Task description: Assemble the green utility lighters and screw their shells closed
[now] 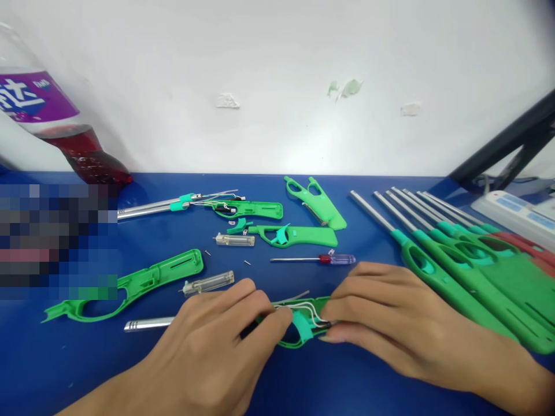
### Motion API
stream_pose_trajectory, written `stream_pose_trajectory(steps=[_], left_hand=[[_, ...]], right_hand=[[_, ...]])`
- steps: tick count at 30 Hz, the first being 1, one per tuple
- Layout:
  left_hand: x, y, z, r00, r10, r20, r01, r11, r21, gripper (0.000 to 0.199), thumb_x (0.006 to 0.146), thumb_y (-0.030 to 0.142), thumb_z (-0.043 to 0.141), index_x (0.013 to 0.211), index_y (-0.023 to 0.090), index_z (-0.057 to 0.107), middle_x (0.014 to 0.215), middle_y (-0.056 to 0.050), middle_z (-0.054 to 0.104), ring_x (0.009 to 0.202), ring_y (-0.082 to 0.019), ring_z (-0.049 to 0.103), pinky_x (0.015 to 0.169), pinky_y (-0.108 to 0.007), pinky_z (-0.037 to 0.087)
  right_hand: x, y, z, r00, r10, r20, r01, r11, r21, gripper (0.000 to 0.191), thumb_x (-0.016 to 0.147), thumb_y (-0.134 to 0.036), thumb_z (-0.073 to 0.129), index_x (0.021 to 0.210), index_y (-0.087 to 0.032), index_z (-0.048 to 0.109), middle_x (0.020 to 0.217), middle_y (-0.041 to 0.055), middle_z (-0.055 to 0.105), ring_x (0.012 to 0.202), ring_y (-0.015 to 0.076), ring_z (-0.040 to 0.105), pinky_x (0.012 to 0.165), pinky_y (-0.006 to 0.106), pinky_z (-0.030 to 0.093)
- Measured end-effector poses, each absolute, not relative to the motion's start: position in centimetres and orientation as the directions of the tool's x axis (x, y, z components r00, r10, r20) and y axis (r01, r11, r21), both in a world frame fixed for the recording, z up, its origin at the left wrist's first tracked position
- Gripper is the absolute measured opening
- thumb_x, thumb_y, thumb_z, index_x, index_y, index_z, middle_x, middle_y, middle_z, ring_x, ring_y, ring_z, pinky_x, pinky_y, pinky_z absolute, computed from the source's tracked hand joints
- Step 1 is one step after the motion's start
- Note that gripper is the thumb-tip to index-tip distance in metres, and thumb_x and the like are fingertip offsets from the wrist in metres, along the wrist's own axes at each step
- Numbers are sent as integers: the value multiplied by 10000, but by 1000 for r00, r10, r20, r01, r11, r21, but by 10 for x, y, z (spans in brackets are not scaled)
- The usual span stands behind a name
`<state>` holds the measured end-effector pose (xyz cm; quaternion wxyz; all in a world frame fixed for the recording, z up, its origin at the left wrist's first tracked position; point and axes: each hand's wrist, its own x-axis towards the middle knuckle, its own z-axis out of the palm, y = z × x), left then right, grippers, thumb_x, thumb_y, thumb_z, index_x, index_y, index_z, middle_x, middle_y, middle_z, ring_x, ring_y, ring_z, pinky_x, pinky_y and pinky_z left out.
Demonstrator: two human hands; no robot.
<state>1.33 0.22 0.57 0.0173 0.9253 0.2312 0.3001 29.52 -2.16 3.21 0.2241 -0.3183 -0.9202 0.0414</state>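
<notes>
Currently handled: an open green lighter casing half (319, 302), at the near middle of the surface (347, 381), with a teal trigger (302, 328) and white wires (310, 309) inside it.
Left hand (217, 341): fingers curled over the casing's narrow end, thumb beside the trigger, holding it; the fingertips' exact contact is hidden.
Right hand (390, 312): thumb and fingers pinching a small black part (323, 325) at the end of the wires, over the casing's wide end.
Metal tube (150, 325): sticking out past the left hand; its join is covered.
Empty shell: another green casing half (176, 268) lies to the left, inner side up.
Clear fuel tanks: one (220, 281) just beyond the left hand, another (236, 240) farther back.
Screws: two small ones (207, 253) (247, 263) lie near the tanks.
Screwdriver (325, 259): lying crosswise beyond the hands, with a red and clear purple handle.
Back parts: a wired casing half (260, 209) by two metal tubes with teal collars (181, 205), a casing with a teal trigger (312, 236), and green casing pieces (325, 205).
Right side: a row of green lighters (459, 277), red ones (529, 245) beyond, and a white power strip (520, 214).
Left back: a soda bottle (39, 98) with a purple label and dark red liquid.
</notes>
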Motion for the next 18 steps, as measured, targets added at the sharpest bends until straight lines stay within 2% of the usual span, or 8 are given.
stream_pose_trajectory(steps=[3,6,11,14,18], left_hand=[[13,2,6,706,445,551,422,-889,177,273,1003,9,551,1143,203,684,827,20,720,645,-187,633,531,-364,462],[13,2,6,702,446,556,422,-889,179,276,1019,13,544,1157,204,689,838,22,724,653,-186,637,525,-365,438],[13,1,8,682,455,573,428,-883,191,290,1046,20,523,1183,214,689,839,35,733,656,-175,650,519,-361,422],[14,-1,8,679,460,572,431,-881,196,292,1054,25,518,1180,222,692,846,38,743,652,-170,652,514,-360,419],[12,0,8,686,457,566,421,-884,204,298,1057,19,515,1193,219,689,871,33,754,669,-176,663,528,-365,429]], right_hand=[[293,-21,32,-662,643,385,567,766,-303,256,1202,-363,527,1093,-243,725,935,-59,828,830,113,781,921,285,522],[291,-20,33,-600,709,371,544,702,-460,227,1156,-396,629,1024,-239,725,868,-68,794,748,88,742,826,226,530],[290,-22,32,-505,829,238,501,506,-702,225,1068,-460,761,948,-271,735,828,-111,767,708,47,712,692,126,506],[290,-24,31,-488,852,188,487,444,-752,217,1058,-457,779,924,-290,745,816,-128,763,689,42,703,675,124,504],[291,-23,29,-491,849,197,488,455,-745,176,1040,-435,809,938,-302,756,842,-132,764,736,41,717,723,120,515]])
